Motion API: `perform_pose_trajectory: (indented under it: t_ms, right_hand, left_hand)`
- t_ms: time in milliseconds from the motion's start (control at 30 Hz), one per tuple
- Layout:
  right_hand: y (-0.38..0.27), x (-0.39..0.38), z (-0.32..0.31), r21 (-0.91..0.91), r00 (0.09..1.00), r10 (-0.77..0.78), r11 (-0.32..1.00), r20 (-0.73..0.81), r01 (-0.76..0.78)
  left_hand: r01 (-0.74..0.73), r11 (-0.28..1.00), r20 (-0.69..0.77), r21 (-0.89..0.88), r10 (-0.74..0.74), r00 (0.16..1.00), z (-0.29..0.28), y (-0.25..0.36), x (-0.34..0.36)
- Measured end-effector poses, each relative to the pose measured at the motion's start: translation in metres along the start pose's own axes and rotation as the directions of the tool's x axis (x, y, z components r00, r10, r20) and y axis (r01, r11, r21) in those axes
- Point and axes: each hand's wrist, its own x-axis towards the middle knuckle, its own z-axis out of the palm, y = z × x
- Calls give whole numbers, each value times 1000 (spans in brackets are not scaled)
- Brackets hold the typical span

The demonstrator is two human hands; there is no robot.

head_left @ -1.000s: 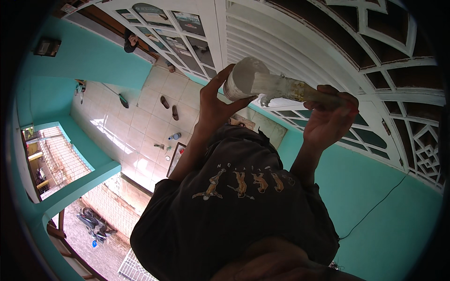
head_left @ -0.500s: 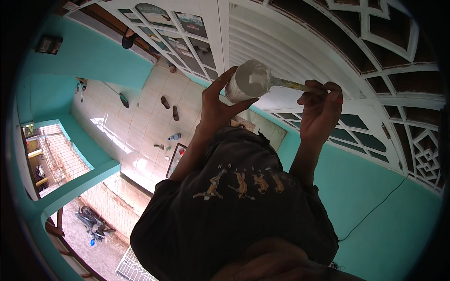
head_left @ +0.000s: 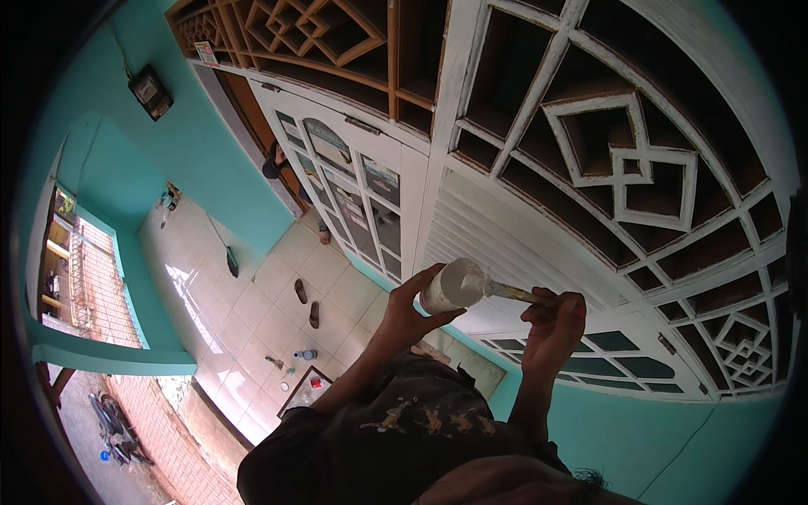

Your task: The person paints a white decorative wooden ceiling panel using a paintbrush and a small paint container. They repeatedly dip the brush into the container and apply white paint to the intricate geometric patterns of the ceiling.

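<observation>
My left hand (head_left: pixel 400 316) is wrapped around a small white tub of pale paint (head_left: pixel 446 290), fingers and thumb on opposite sides. The tub is tilted so its mouth shows. My right hand (head_left: pixel 551 332) grips a paintbrush (head_left: pixel 518 294) by its paint-stained handle. The brush's bristle end is at the tub's rim, coated in white. Both hands are raised in front of my dark shirt, before a white slatted panel (head_left: pixel 513 244). Above them stands a lattice (head_left: pixel 623 172) of worn white wood.
An unpainted brown lattice (head_left: pixel 316 29) adjoins the white one, above a glass-paned door (head_left: pixel 370 168). A person (head_left: pixel 276 162) partly shows in the doorway. Sandals (head_left: pixel 314 315), a bottle (head_left: pixel 305 354) and a small table (head_left: pixel 290 396) are on the tiled floor (head_left: pixel 252 316).
My view has tipped upward, bringing more of the lattice in. The tub and both hands appear lower in the picture. The brush stays at the tub's rim.
</observation>
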Motion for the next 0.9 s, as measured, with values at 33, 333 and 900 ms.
perform_pose_trajectory:
  t_ms: [33, 333, 900]
  right_hand:
    - [0, 0, 0, 2, 1000, -12, 1000, -3, 12]
    - [0, -2, -1, -65, 998, -55, 996, 7, 55]
    - [-6, -4, 0, 17, 998, -69, 997, -1, 69]
  left_hand:
    - [-16, 1000, -8, 5, 16, 1000, 1, -1, 1]
    - [-116, 992, 7, 50, 115, 993, 3, -2, 3]
    - [-78, 992, 29, 100, 76, 997, 5, -6, 7]
